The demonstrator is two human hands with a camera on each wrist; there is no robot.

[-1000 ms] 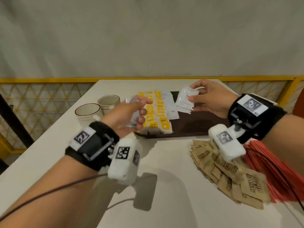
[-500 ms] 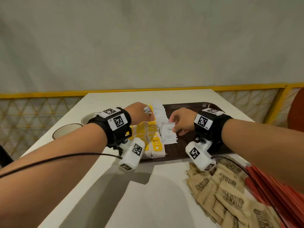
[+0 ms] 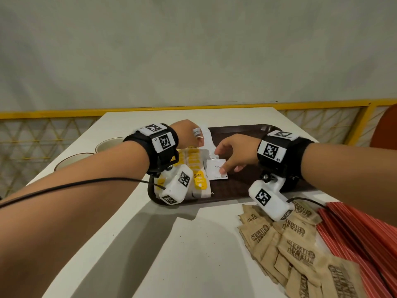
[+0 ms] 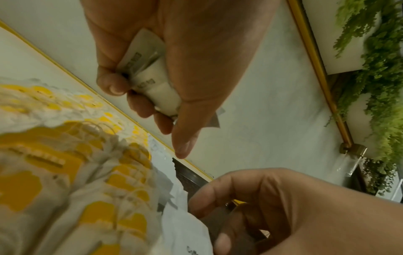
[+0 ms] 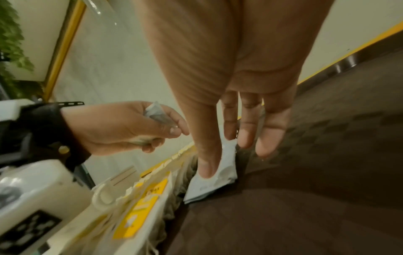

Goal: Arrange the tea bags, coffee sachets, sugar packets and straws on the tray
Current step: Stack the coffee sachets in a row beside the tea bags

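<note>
A tray (image 3: 247,130) is lying on the far half of the table (image 3: 193,254). Tea bags (image 3: 196,168) are lying in rows along the tray's left side, and coffee sachets (image 3: 217,172) are lying just right of them on the tray. Two cups (image 3: 107,144) are standing on the table left of the tray. Sugar packets (image 3: 290,248) are lying fanned on the table nearer than the tray, at the right, with straws (image 3: 365,237) lying just beside them, further right.
</note>
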